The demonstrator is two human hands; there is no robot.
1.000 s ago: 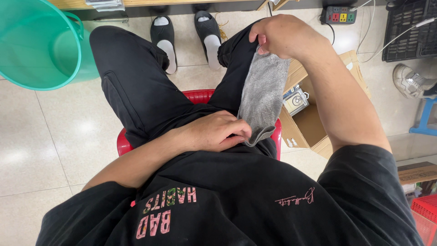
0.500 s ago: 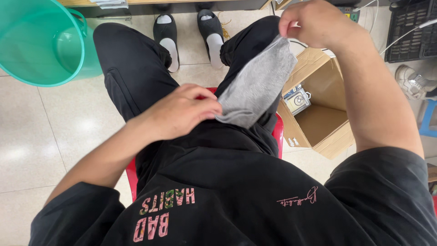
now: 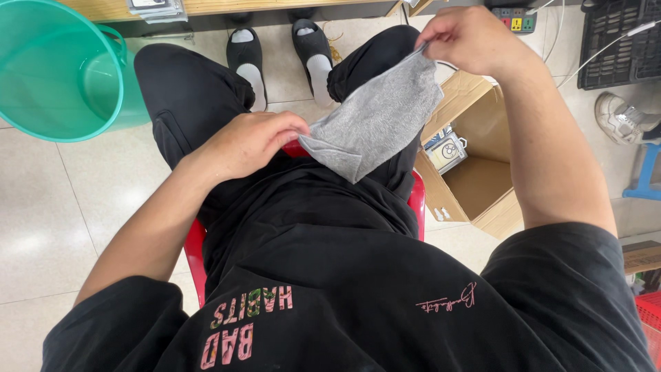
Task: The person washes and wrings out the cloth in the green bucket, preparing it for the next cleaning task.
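Seated on a red stool [image 3: 195, 242], black trousers, black shirt. Grey cloth [image 3: 375, 120] stretched slantwise over the lap between both hands. Left hand [image 3: 249, 143] low, at the cloth's near corner, fingers curled and pressed together, pinching the folded edge. Right hand [image 3: 470, 40] raised, up and to the right, fingertips pinched on the cloth's far top corner. Cloth taut along its upper edge, lower corner hanging loose toward the right thigh, touching neither floor nor box.

Green bucket [image 3: 41, 89] on the tiled floor at upper left, just beside the left knee, mouth open; inside only smooth green wall and bottom to be seen. Cardboard box [image 3: 482, 186] on the floor at right, just beside the stool, flaps open; a small pale packet [image 3: 445, 150] standing against its near-left inner wall, partly hidden by the cloth and leg; bare brown bottom showing beside it. Black crate [image 3: 616, 41] at far upper right, contents too dark to tell.

Black slippers [image 3: 275, 55] over white socks ahead, at the foot of a wooden bench. White shoe [image 3: 620, 117] off to the right.
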